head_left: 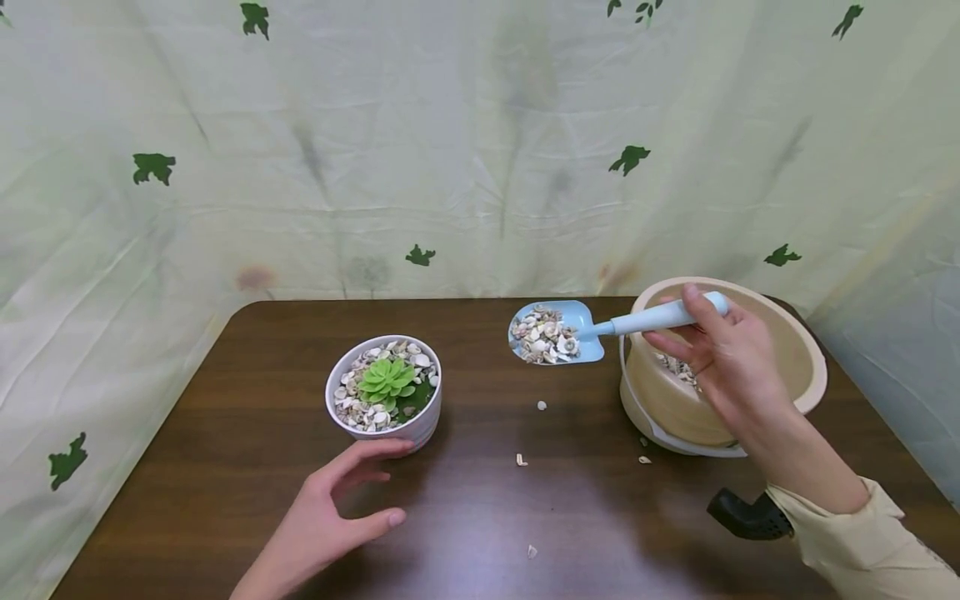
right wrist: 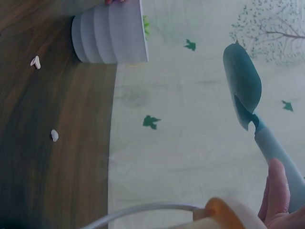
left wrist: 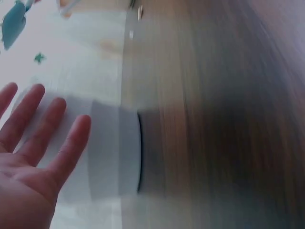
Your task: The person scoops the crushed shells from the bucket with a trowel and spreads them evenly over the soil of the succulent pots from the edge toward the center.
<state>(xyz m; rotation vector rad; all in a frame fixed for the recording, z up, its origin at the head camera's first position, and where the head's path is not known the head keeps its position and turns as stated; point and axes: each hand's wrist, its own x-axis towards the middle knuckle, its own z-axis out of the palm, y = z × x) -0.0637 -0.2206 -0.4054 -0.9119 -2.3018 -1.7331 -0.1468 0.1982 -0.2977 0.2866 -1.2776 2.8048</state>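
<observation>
My right hand [head_left: 738,362] grips the handle of a light blue hand trowel [head_left: 656,317], whose blade carries a heap of small shells [head_left: 546,335] above the table. Below that hand is a beige bucket [head_left: 795,342] with more shells inside; the hand hides part of it. A white ribbed pot [head_left: 423,429] stands at left, holding shells and a green succulent [head_left: 386,381]. Beside its near side is my left hand [head_left: 322,508], fingers extended and thumb apart, with a fingertip at the pot wall. The left wrist view shows the spread fingers [left wrist: 52,129] in front of the pot.
Several loose shells lie on the dark wooden table [head_left: 247,433], among them one shell [head_left: 542,406] between pot and bucket. A pale leaf-patterned cloth [head_left: 465,150] hangs behind and at both sides. Something black [head_left: 750,515] is attached at my right sleeve.
</observation>
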